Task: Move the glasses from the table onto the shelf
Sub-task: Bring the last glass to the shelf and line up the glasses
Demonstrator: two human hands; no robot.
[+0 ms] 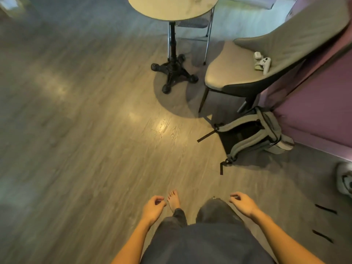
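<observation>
A round pale table (pixel 172 5) on a black pedestal stands at the top centre; only its near part shows and no glasses are visible on it. No shelf is in view. My left hand (pixel 152 208) hangs low in front of me with fingers loosely curled and nothing in it. My right hand (pixel 242 203) hangs likewise on the other side, loosely curled and holding nothing. Both are far from the table, above the wooden floor, beside my legs and one bare foot.
A grey padded chair (pixel 238 73) with small white items (pixel 263 62) on its seat stands right of the table. A grey backpack (pixel 251 136) lies on the floor below it, straps trailing. A purple wall or sofa side (pixel 320 103) runs along the right. A metal chair (pixel 192 27) stands behind the table.
</observation>
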